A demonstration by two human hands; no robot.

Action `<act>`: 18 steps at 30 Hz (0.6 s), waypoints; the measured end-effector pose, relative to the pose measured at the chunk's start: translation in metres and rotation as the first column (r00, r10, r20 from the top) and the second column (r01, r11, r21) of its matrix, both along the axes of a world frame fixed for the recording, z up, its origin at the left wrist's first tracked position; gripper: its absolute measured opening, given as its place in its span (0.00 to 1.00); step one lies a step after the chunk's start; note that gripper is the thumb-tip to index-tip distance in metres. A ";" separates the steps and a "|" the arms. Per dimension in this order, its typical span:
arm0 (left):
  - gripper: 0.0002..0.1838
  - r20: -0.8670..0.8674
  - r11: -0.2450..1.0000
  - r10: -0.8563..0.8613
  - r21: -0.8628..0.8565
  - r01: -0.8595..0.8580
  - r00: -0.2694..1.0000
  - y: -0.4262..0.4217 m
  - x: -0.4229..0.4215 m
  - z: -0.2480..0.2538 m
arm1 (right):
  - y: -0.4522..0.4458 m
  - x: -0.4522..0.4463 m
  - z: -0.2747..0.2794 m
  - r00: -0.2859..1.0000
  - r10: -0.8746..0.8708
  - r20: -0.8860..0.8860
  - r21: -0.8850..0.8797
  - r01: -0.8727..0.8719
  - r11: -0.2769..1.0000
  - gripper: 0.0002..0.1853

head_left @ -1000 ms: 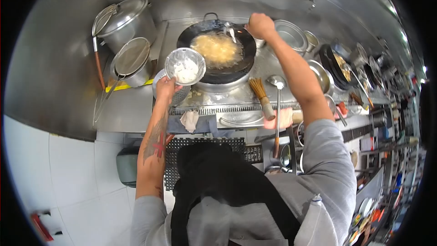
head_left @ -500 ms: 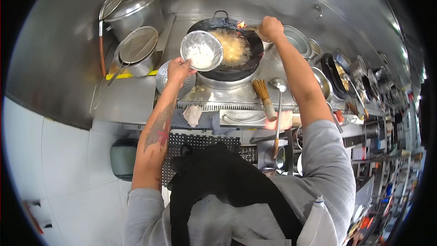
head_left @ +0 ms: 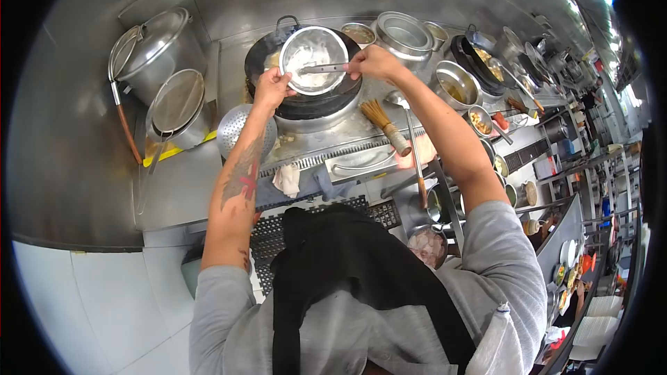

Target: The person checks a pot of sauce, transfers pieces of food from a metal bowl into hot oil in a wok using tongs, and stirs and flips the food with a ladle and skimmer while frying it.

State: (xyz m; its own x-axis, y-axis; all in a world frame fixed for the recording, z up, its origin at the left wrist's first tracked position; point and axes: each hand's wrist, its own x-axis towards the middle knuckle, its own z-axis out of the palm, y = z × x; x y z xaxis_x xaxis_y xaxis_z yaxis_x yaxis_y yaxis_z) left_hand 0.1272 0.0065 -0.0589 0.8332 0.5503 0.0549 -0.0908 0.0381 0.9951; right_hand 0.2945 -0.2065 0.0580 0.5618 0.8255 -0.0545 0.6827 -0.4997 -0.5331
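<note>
My left hand [head_left: 273, 89] grips the near-left rim of a round metal bowl [head_left: 336, 47] with white, floury-looking contents, tilted above the black wok [head_left: 258, 55]. In my right hand [head_left: 379, 64] is a slim metal utensil [head_left: 328, 68] with a grey handle. Its far end reaches into the bowl; the kind of utensil cannot be made out. The bowl hides most of what is in the wok. Left of the wok and below my left hand lies a perforated skimmer [head_left: 235, 128].
A bamboo wok brush [head_left: 384, 126] and a long-handled ladle [head_left: 415, 142] lie right of the wok. Lidded pot [head_left: 156, 45] and mesh strainer [head_left: 178, 101] stand left. Metal pots [head_left: 455, 85] and a second wok [head_left: 467, 62] are at the right.
My right hand has come from beyond the wok's right side to the bowl, with the utensil now inside it. The bowl now covers the wok's middle. The view has shifted right.
</note>
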 end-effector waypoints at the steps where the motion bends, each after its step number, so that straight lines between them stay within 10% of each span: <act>1: 0.06 -0.047 0.999 0.042 -0.024 -0.043 0.998 0.001 0.001 -0.006 | 0.002 0.003 -0.004 1.000 0.007 -0.006 0.006 -0.007 1.000 0.15; 10: 0.09 -0.125 0.870 0.430 -0.209 -0.448 0.894 0.025 -0.065 -0.064 | 0.065 0.063 0.070 0.972 0.016 0.234 0.105 -0.041 0.994 0.12; 18: 0.05 -0.225 0.735 0.585 -0.257 -0.627 0.779 -0.015 -0.120 -0.049 | 0.203 0.102 -0.008 0.804 0.101 0.585 -0.198 0.021 0.980 0.13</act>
State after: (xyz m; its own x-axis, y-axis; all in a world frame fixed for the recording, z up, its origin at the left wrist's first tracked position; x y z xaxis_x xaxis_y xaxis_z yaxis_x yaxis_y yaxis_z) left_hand 0.0070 -0.0088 -0.1083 0.3049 0.9110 -0.2777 -0.0797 0.3149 0.9458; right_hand 0.3960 -0.0031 0.0497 0.5013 0.8565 0.1228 0.8553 -0.5120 0.0793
